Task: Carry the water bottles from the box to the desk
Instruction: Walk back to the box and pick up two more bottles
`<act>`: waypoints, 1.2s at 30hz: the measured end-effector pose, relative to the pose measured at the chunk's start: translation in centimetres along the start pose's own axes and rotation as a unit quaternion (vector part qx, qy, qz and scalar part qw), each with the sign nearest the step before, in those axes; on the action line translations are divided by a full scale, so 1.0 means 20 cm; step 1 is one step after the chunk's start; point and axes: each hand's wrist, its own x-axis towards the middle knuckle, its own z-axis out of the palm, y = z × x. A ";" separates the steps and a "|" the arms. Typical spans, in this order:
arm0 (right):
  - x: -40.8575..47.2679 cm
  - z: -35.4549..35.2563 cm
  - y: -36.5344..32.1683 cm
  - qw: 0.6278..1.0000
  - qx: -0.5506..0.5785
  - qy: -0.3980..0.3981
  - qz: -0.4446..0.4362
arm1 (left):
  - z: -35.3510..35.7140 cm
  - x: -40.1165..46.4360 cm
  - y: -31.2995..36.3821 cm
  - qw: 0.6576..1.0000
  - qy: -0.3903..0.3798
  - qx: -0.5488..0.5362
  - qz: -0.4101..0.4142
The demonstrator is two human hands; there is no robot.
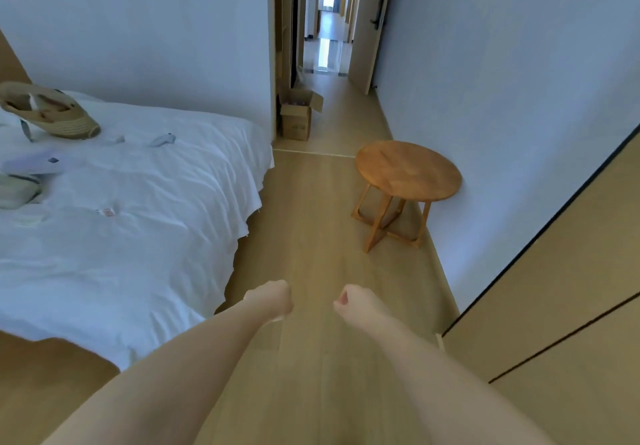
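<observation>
One open cardboard box [298, 115] by the doorway, contents unclear; both fists curled, each grip empty.

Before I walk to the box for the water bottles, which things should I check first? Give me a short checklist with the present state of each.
1. Left hand free: ok, fingers curled, holding nothing.
2. Right hand free: ok, curled, also holding nothing.
3. Cardboard box in sight and open: ok, it stands on the floor by the doorway, flaps up.
4. Bottles inside the box: cannot tell, its contents are too small and dark.
5. Floor path to the box: ok, bare between the bed and the round wooden stool.
6. Desk ready for bottles: cannot tell, no desk is clearly in view.
</observation>
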 end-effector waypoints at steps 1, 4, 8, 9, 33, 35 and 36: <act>0.11 -0.05 0.01 1.000 -0.004 -0.002 0.000 | -0.03 0.11 0.04 1.000 -0.001 0.004 0.005; 0.47 -0.19 0.05 1.000 -0.005 0.001 -0.002 | -0.15 0.46 0.16 1.000 -0.001 0.010 0.011; 0.93 -0.44 0.13 1.000 0.003 0.001 -0.005 | -0.35 0.91 0.30 1.000 -0.003 -0.003 -0.002; 1.03 -0.51 0.14 1.000 0.003 -0.003 -0.003 | -0.41 1.01 0.33 1.000 -0.004 -0.005 -0.007; 3.48 -1.61 -0.44 0.999 -0.009 0.022 -0.034 | -1.73 3.52 0.21 0.999 -0.011 -0.036 -0.015; 3.66 -1.70 -0.50 0.999 0.005 0.021 -0.032 | -1.85 3.70 0.21 0.999 -0.012 -0.044 -0.010; 3.74 -1.74 -0.53 0.999 0.008 0.020 -0.030 | -1.90 3.78 0.21 0.999 -0.013 -0.041 -0.005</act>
